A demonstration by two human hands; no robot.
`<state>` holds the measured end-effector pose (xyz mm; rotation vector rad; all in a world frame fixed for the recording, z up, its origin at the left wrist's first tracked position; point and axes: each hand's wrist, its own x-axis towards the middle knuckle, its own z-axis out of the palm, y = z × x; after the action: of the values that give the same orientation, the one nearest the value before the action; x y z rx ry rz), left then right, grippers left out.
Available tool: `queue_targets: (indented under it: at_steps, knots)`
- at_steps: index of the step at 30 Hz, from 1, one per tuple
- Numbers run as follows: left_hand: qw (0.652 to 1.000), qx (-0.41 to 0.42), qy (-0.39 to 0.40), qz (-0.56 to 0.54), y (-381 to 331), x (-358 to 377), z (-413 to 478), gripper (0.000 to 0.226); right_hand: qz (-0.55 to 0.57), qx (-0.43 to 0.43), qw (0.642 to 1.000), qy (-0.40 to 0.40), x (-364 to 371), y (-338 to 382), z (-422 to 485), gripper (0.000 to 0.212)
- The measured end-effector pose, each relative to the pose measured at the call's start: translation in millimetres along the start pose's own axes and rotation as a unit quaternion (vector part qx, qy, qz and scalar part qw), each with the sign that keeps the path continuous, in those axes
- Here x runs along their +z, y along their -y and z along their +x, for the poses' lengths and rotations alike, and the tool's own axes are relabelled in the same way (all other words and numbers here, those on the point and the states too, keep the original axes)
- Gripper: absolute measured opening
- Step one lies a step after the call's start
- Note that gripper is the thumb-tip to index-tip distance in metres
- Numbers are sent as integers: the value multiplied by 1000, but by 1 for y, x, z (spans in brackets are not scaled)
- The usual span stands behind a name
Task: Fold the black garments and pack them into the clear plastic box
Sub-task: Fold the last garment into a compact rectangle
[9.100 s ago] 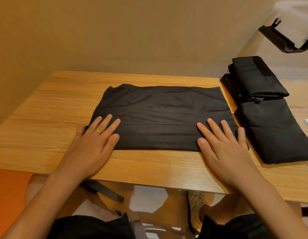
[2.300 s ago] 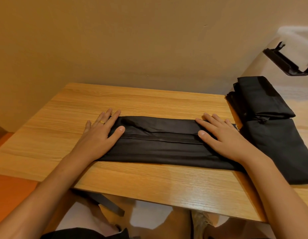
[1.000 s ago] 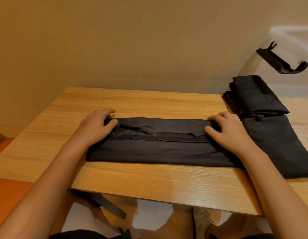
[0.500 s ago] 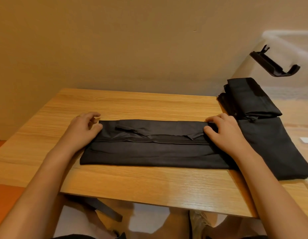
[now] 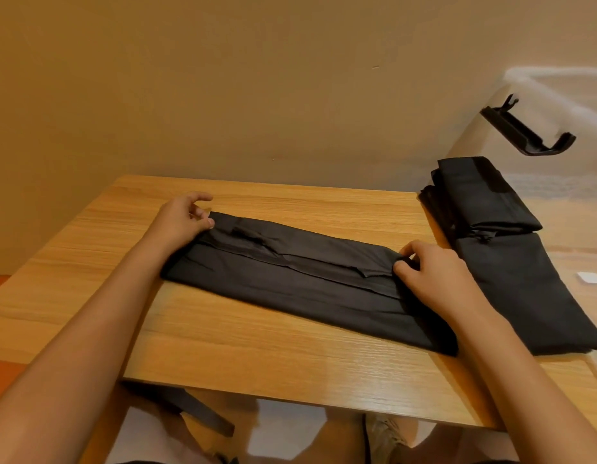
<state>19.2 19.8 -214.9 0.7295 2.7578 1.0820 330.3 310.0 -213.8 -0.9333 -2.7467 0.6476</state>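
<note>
Wood-grain table (image 5: pixel 257 346), plain tan wall behind. Black garment (image 5: pixel 290 283) lies across the middle, folded into a long flat strip of thin matte cloth (looks light and floppy, so it'd probably sag if lifted mid-span). Left hand (image 5: pixel 181 219) fingers pinch its far-left corner, and right hand (image 5: pixel 431 272) fingers pinch the top flap at the right end. I'd grab both ends.

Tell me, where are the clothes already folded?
In the head view, the folded pile lies at the right, just beyond the right hand, by the table's right edge.
</note>
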Motion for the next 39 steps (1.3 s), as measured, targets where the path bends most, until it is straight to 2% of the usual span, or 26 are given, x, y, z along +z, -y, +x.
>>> queue_targets:
  at_steps: [7,9,11,14,17,20,22,26,30,35,39]
  knots:
    - [997,55,42,45,-29,15,34,50,-6,22,999,23,-2,-3,-33,15]
    - [992,76,24,93,-37,18,31,51,-3,20,999,30,-4,-4,-37,15]
    - [985,103,-22,136,-45,21,15,50,7,3,1000,25,-7,-6,-36,18]
    - [986,126,-43,99,-60,26,-41,46,20,-42,999,3,-7,-6,-29,37]
    - [987,142,47,49,-74,35,-119,48,39,-75,996,6,-3,-3,-20,43]
    - [968,201,150,31,-92,52,-181,47,22,-93,995,39,2,0,-15,41]
    - [950,257,172,44,-108,71,-205,45,19,-91,995,47,2,0,-13,42]
    - [926,337,164,46,-136,108,-226,48,24,-101,992,68,-4,-3,-10,47]
    - [929,331,165,22,-145,129,-230,52,43,-118,988,90,-11,-9,-12,53]
    - [935,332,120,32,-145,144,-226,33,74,-123,984,101,-16,-13,-12,53]
    - [951,288,107,-39,-148,142,-225,27,121,-128,983,60,-21,-19,-11,52]
